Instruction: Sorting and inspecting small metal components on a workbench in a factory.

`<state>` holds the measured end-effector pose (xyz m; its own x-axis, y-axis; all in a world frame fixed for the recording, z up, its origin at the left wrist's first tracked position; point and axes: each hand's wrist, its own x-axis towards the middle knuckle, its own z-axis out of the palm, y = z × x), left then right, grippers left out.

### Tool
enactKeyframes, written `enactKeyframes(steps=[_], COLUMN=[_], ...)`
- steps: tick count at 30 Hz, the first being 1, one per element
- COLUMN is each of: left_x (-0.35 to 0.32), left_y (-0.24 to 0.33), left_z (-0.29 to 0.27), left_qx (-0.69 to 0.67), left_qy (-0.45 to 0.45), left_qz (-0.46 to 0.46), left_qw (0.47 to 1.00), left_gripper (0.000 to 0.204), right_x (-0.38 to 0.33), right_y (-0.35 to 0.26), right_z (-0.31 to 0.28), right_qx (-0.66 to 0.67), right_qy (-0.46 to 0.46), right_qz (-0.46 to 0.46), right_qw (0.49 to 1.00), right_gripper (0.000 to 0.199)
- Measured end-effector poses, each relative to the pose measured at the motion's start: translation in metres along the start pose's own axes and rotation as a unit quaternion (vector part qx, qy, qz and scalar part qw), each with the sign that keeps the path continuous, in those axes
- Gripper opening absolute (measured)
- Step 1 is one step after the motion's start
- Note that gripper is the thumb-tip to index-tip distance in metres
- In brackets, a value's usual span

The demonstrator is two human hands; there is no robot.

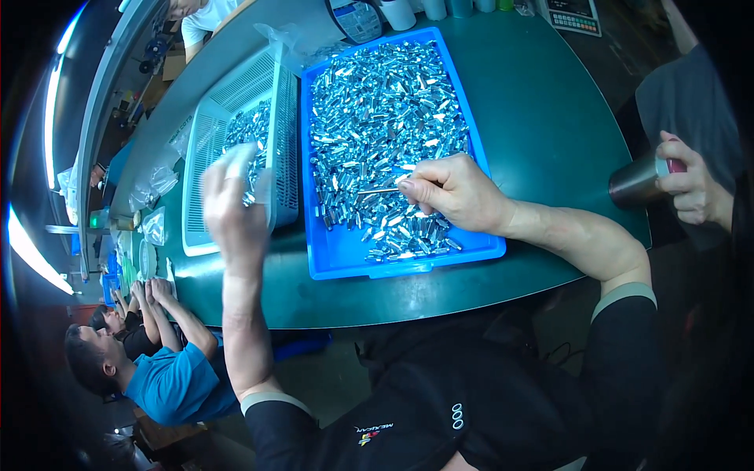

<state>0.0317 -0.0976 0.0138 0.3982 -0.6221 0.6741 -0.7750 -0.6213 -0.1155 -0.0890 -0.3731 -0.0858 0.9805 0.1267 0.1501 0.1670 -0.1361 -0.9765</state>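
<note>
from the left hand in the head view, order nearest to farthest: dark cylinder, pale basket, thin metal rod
1. Pale basket, partly behind the left hand in this view.
2. Thin metal rod, to the right, pinched in the right hand.
3. Dark cylinder, far right, in another person's hand.

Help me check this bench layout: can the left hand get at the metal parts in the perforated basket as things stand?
Probably yes: the left hand, though blurred, appears over the open-topped basket, with no lid covering the metal parts.
</note>
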Motion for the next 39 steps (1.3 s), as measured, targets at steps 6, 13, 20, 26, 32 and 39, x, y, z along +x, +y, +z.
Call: enactKeyframes(steps=[6,13,20,26,32,39], left_x=[-0.014,-0.020,-0.032,-0.024,-0.016,-0.014], left_y=[0.040,0.043,0.053,0.056,0.071,0.080], left_z=[0.076,0.074,0.055,0.052,0.049,0.052], left_qx=[-0.087,-0.170,-0.299,-0.281,-0.258,-0.288], left_qy=[-0.220,-0.257,-0.184,-0.148,-0.170,-0.148], left_qz=[-0.014,-0.111,-0.147,-0.074,0.007,0.005], left_qw=[0.971,0.945,0.925,0.945,0.951,0.946], left_gripper=[0.029,0.022,0.021,0.022,0.021,0.022], right_x=[0.001,-0.001,0.002,0.002,0.001,0.002], right_y=[0.001,-0.001,0.002,0.002,0.000,0.003], right_z=[0.006,0.000,0.000,0.002,0.003,0.002], right_qx=[0.008,-0.014,0.005,-0.011,-0.048,-0.022], right_qy=[0.039,0.045,0.058,0.054,0.062,0.039], right_qz=[-0.023,-0.028,0.014,-0.015,-0.013,0.008], right_qw=[0.999,0.998,0.998,0.998,0.997,0.999], right_gripper=[0.038,0.029,0.023,0.021,0.028,0.037])
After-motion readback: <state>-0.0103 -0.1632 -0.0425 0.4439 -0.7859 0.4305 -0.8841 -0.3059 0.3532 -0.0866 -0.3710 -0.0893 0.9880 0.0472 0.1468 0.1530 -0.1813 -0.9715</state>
